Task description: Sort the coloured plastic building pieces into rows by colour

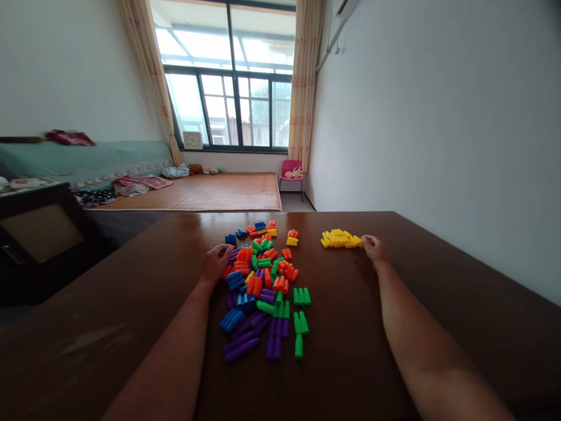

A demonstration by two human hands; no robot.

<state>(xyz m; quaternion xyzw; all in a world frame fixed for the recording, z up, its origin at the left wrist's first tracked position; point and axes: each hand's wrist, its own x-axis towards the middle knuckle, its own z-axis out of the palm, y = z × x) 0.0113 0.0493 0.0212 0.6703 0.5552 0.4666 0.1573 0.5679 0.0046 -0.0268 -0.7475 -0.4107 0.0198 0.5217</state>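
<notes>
Left hand (pixel 215 262) curled at mixed blocks (pixel 255 286), centre; right hand (pixel 374 249) at yellow blocks (pixel 339 238), right of centre. Grips unclear; a careless push could scatter either.

The left forearm (pixel 175 345) is bare up to the slim left wrist (pixel 207 283), broad and rounded near the bottom edge, then tapering. The right forearm (pixel 421 333) is bare as well, full at its near end and narrowing smoothly to the right wrist (pixel 382 266). The left hand (pixel 215 262) and right hand (pixel 375 249) are ungloved; their nails are too small to make out.
</notes>
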